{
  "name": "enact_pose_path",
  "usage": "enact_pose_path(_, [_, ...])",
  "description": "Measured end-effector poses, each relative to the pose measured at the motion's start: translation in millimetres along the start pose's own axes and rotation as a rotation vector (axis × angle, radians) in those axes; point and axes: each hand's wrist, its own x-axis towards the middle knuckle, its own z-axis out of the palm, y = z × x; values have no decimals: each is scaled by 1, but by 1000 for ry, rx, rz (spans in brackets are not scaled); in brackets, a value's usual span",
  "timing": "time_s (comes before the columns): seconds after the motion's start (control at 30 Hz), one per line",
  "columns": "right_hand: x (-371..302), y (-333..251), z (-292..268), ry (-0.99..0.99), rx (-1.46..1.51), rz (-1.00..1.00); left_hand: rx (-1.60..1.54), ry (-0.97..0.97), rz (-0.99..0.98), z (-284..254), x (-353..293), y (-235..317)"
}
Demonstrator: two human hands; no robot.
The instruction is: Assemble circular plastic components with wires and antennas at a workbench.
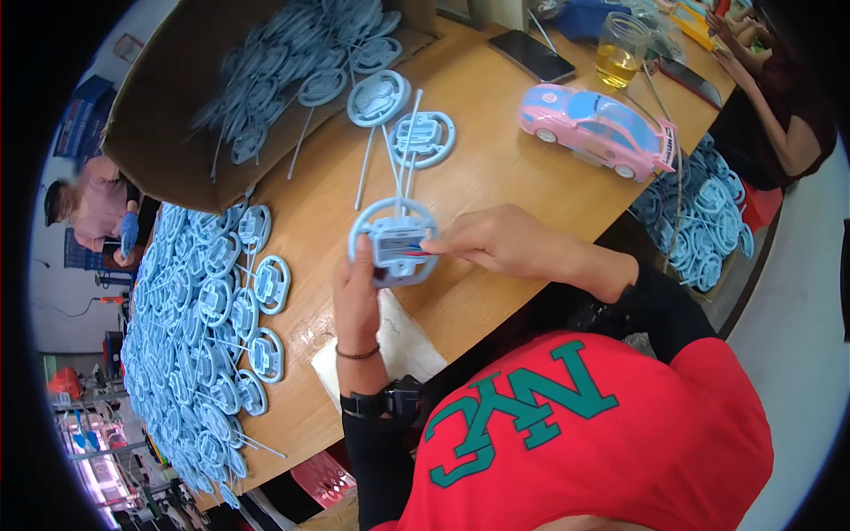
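My left hand point(357, 296) grips a light blue plastic toy steering wheel point(394, 244) by its left rim, with the thumb on its face. The wheel's hollow, compartmented side faces up, and thin pale rods stretch away from its far edge. My right hand point(505, 241) is closed in a pinch at the right of the middle compartment, where thin red and blue wires point(413, 251) show at the fingertips. Just beyond lie two similar wheels: one shows its hollow side point(423, 139), the other its smoother face point(378, 98).
A large heap of blue wheels point(190, 310) covers the table's left side. More fill a cardboard box point(150, 133) at the back. Right of it are a phone point(531, 56), a pink toy car point(593, 128) and a cup of yellow liquid point(620, 55). Co-workers sit left and right.
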Motion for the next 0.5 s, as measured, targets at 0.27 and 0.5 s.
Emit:
enact_pose_path(0.27, [-19, 5, -32, -49, 112, 151, -550, 589, 579, -229, 23, 170])
enact_pose_path(0.5, [-43, 16, -45, 64, 171, 234, 367, 144, 323, -99, 175, 118])
